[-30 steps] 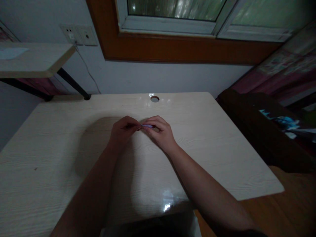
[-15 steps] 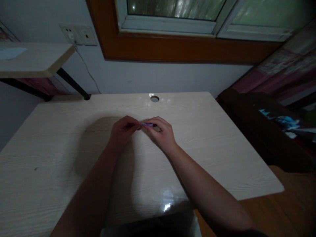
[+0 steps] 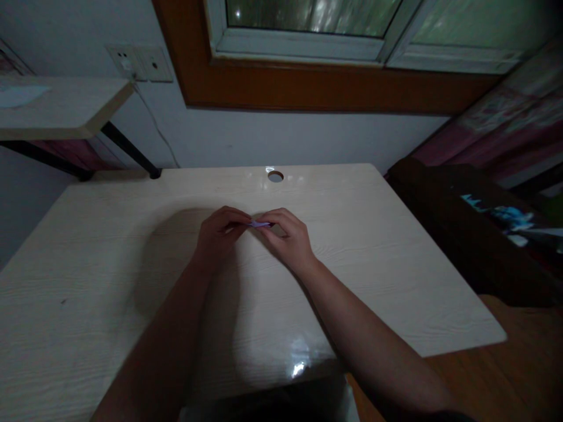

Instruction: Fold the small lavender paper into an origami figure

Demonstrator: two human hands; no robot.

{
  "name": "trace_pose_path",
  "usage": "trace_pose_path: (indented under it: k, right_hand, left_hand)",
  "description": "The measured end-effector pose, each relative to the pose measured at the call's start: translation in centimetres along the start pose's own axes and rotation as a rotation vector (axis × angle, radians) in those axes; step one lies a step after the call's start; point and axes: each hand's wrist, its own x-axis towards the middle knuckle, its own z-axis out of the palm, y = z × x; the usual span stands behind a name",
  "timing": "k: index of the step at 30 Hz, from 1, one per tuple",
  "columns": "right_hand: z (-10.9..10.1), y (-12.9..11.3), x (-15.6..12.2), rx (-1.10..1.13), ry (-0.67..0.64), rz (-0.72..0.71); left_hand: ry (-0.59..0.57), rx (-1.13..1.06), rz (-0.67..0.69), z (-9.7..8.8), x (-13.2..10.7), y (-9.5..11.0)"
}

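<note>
Pinching a small purple strip (image 3: 262, 224) between them, the two hands meet over the middle of the desk (image 3: 378, 258), on the near side of the round hole (image 3: 275, 176). The left hand (image 3: 215, 231) has thumb and fingertips together at the strip's left end. The right hand (image 3: 289, 231) grips it from the right, thumb on the near side and fingers on the far side, so that only a thin sliver shows in the gap. What the strip is made of, and whether it is folded, is too small to tell; nor is it plain whether the hands rest on the desk or float just above it.

The likeliest trouble is a slip: the left hand's hold seems to take in only the very tip, so an uneven pull could free that end. If the strip is thin and soft, as it seems, squeezing or twisting too hard could crease or tear it. The fingers hide much of it and the light is dim, which could let a crooked edge pass unnoticed. Dropped, it would probably land on the desk close by; the hole is near, but a fall into it looks less likely.
</note>
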Motion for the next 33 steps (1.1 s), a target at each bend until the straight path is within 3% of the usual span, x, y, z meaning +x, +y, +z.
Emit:
trace_pose_path:
  k: [8,12,17,22,33]
  right_hand:
    - [-0.02,-0.37,0.08,0.086,-0.004,0.045]
    - [0.14,-0.34,0.02,0.092,-0.015,0.077]
    - [0.33,-0.15,-0.06,0.087,0.005,0.144]
    - [0.33,0.01,-0.04,0.120,0.015,0.149]
    - [0.57,0.57,-0.19,0.172,-0.061,0.195]
  left_hand:
    - [0.032,0.075,0.042,-0.06,0.09,0.04]
    - [0.041,0.057,-0.030,0.16,-0.18,-0.32]
    - [0.008,-0.248,-0.211,0.56,-0.45,-0.19]
    - [-0.008,-0.412,-0.268,0.47,-0.37,0.31]
    - [-0.050,-0.335,-0.278,0.64,-0.09,-0.52]
